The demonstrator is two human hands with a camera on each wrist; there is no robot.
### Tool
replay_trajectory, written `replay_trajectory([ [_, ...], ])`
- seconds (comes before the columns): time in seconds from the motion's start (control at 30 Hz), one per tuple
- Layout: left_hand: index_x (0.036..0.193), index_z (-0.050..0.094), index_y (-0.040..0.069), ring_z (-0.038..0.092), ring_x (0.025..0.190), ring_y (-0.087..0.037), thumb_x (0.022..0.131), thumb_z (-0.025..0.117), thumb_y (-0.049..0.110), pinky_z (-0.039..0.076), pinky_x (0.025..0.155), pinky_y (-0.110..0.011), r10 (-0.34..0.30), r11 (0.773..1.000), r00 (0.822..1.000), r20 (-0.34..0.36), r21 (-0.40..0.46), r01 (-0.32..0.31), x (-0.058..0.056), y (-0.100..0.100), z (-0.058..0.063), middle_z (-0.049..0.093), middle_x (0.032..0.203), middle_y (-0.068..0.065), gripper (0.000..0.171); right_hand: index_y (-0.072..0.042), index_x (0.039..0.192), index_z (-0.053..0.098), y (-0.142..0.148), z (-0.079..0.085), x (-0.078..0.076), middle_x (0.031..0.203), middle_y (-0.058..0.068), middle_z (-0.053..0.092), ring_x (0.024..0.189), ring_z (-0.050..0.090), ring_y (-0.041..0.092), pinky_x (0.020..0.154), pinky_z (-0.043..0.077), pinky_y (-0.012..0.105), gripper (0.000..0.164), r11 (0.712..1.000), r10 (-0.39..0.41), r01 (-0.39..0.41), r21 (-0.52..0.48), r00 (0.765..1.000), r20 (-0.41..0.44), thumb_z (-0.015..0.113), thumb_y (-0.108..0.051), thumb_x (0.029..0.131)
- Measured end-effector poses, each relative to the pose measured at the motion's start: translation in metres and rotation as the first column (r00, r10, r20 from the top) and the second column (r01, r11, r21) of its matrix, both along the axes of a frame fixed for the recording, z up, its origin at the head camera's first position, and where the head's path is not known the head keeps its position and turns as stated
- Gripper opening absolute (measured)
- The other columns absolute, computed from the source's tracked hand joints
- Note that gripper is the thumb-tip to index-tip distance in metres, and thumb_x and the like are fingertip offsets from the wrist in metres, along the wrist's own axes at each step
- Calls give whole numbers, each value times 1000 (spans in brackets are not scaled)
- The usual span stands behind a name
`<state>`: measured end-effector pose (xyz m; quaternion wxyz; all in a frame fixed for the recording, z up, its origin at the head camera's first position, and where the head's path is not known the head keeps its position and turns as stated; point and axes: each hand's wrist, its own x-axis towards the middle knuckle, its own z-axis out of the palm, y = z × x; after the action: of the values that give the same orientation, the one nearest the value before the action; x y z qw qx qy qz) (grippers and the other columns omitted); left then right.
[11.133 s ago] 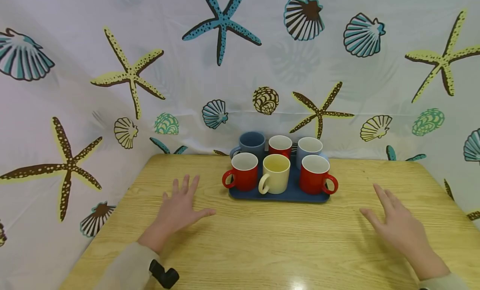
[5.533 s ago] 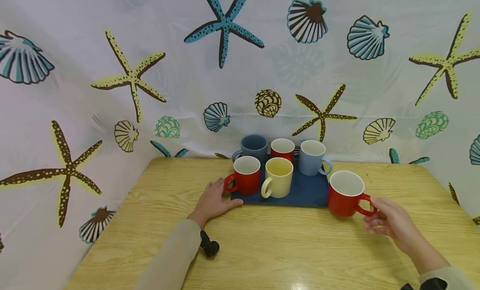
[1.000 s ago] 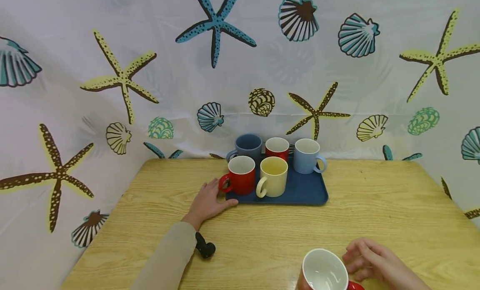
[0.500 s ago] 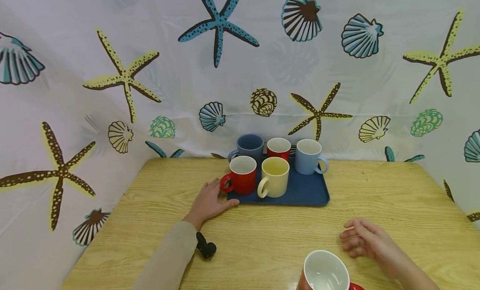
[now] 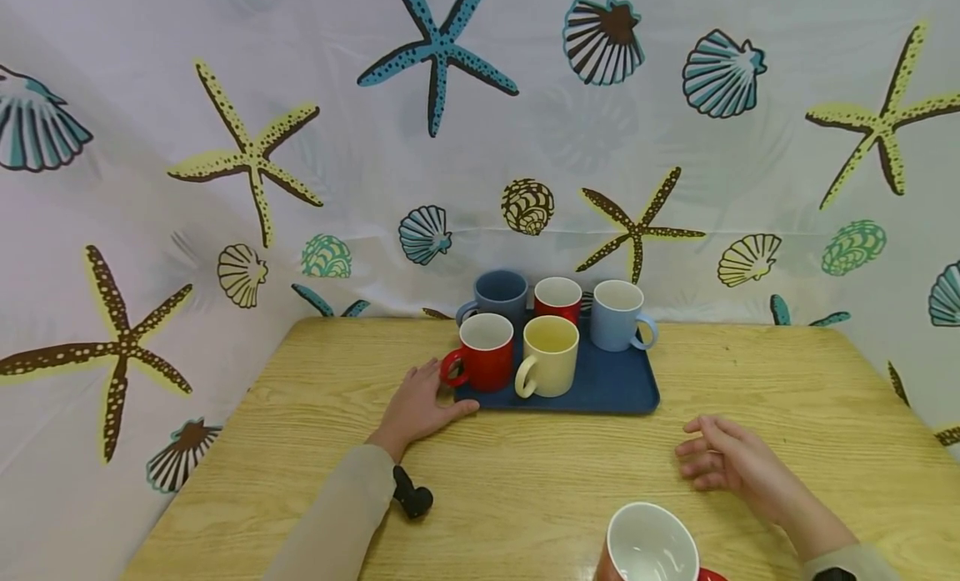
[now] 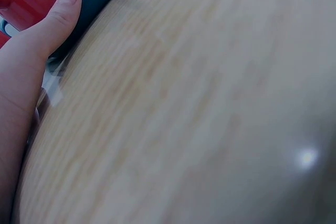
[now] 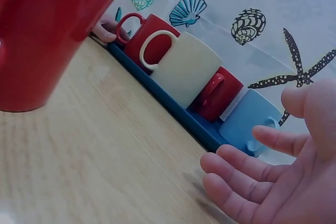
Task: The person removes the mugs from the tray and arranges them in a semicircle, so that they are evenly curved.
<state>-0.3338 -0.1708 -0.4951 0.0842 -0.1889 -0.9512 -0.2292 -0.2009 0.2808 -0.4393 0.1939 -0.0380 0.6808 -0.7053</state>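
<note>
My left hand [image 5: 412, 406] lies at the front left corner of a dark blue tray [image 5: 618, 385], fingers along its side. Its straight thumb [image 6: 62, 14] touches the rim, beside a red mug [image 5: 491, 366]. Also on the tray are a cream mug [image 5: 553, 371], a grey-blue mug [image 5: 510, 296], another red mug [image 5: 557, 313] and a light blue mug [image 5: 611, 329]. A further red mug [image 5: 651, 543] with a white inside stands near me on the table, its lower part cut off. Right of and beyond it, my right hand [image 5: 735, 464] hovers holding nothing, fingers loosely bent.
The tray sits at the back of a wooden table [image 5: 525, 473], close to a hanging cloth [image 5: 480, 189] printed with starfish and shells. A black wrist device [image 5: 412, 493] is on my left sleeve.
The near red mug went from the tray's right front to the table before me, then my right hand let go and drew away forward. My left hand came to the tray's corner earlier and stays.
</note>
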Motion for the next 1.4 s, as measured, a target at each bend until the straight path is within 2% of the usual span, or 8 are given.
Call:
replay_trajectory([
  [0.37,140,42,14,31,133,-32,71,50,78,19,107,-55,4,1000,1000,9,-10,-4,2,1,3,43,140,-10,95,0,120,41,-6,-2,-23,100,11,64,87,65,25,74,53,39,47,998,-56,56,34,998,-3,38,-42,99],
  [0.63,140,42,14,32,133,-32,71,51,78,19,107,-55,6,1000,1000,-4,2,-6,1,1,3,44,140,-10,94,5,131,31,-8,0,-40,104,15,62,86,65,25,75,53,39,62,996,-80,81,48,997,-22,40,-45,97],
  [0.83,141,42,14,31,134,-31,70,49,80,19,107,-54,5,1000,1000,5,-8,-5,1,0,1,43,141,-10,96,5,132,31,-6,2,-51,105,16,62,85,65,24,74,54,38,62,994,-96,98,57,995,-31,41,-45,97],
  [1.07,139,44,12,33,132,-33,71,51,77,21,106,-55,8,1000,1000,-23,9,-8,2,-1,1,45,139,-12,94,4,133,29,-7,7,-72,104,14,63,84,65,23,75,53,37,64,989,-133,134,55,991,-26,42,-46,96],
  [1.4,140,43,14,32,133,-31,70,48,81,20,107,-53,16,1000,1000,4,-10,-16,1,0,0,43,140,-10,97,2,134,27,-8,9,-92,104,16,61,88,65,25,76,53,38,61,985,-157,158,66,987,-18,40,-44,97],
])
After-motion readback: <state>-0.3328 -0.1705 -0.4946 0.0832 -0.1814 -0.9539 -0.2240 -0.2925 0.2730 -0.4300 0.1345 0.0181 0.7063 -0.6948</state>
